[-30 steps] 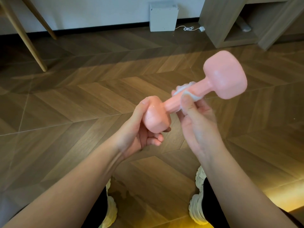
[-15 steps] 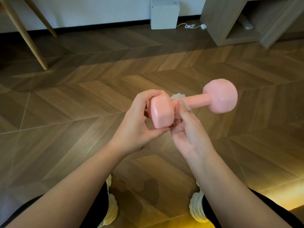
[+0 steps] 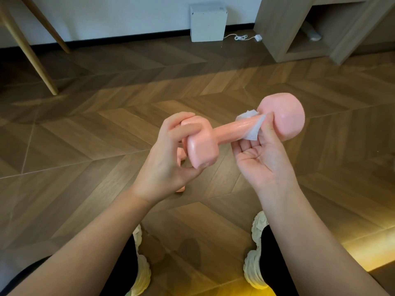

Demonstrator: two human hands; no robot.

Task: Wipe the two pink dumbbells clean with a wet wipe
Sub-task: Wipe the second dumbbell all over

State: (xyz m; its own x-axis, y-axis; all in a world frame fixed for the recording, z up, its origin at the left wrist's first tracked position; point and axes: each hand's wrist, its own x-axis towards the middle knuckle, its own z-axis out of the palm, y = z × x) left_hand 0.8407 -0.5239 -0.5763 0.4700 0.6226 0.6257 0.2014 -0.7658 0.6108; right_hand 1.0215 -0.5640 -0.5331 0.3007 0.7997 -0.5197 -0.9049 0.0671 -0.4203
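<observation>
since half a second ago the wet wipe (image 3: pixel 253 127) has slid along the handle, from beside the near head out to the far head, and the right hand (image 3: pixel 263 161) has gone with it. nearest the camera, two pale shoes (image 3: pixel 256 259) stand on the wooden floor (image 3: pixel 85 146), with both forearms reaching forward above them. left hand (image 3: pixel 168 154): fingers and thumb curled round the near head of the dumbbell (image 3: pixel 226 131), holding it in the air above the floor. right hand: palm up, fingers under the handle and mostly hidden, thumb pinching the wipe against the handle just where it meets the far head. handle and heads shine wet. second dumbbell (image 3: pixel 180 189): only pink slivers show behind the left hand; it seems to lie on the floor, and whether it has been wiped cannot be told. far side: a slanted wooden leg (image 3: pixel 32 58) at left, a white box (image 3: pixel 208 23) with a cable (image 3: pixel 241 37) by the wall, a wooden shelf unit (image 3: pixel 299 45) at right. step in hand, as judged: wiping the handle of the first dumbbell. to do it well, keep the wipe wrapped round the handle under firm thumb pressure, let the left hand turn the near head so every side passes under the wipe, and work into the corner at the far head.
</observation>
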